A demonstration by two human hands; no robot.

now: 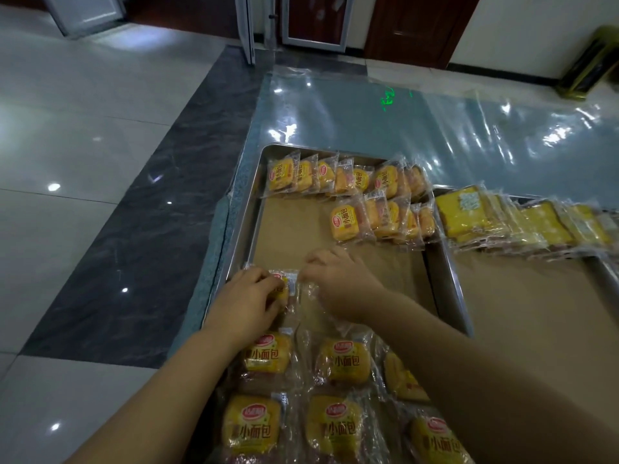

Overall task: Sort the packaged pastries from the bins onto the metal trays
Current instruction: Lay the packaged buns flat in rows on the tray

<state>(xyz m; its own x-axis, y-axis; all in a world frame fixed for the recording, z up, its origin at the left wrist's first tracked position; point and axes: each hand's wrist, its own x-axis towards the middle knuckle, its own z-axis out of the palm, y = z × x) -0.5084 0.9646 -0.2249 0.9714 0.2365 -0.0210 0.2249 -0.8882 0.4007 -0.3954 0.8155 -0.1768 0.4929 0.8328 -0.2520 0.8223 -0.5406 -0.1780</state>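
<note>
The left metal tray (244, 212), lined with brown paper (294, 229), sits on a table under a wrinkled clear plastic sheet (402, 122). Along the tray's far edge runs a row of packets (335, 175), each leaning on the next. A shorter second row (382, 219) stands just nearer, toward the tray's right side. Touching the tray's right rim is a second metal tray (442, 262) with wrapped yellow cake slices (502, 219) overlapping along its far side.

At the left tray's near-left corner, a small-bread packet (283, 286) rests on the paper between both hands. The left hand (248, 296) has its fingers curled over the packet's left side and covers much of it. The right hand (341, 283) bends its fingers down and pinches the clear wrapper edge on the right. Both forearms reach across a heap of loose packets (338, 363) lying just in front of the tray, partly hiding them.

Those loose packets read "小面包" in red under a red oval logo too blurred to read. Beyond the tray lie a glossy tiled floor (83, 145), a dark wooden door (412, 25) and a gold-coloured bin (593, 61).
</note>
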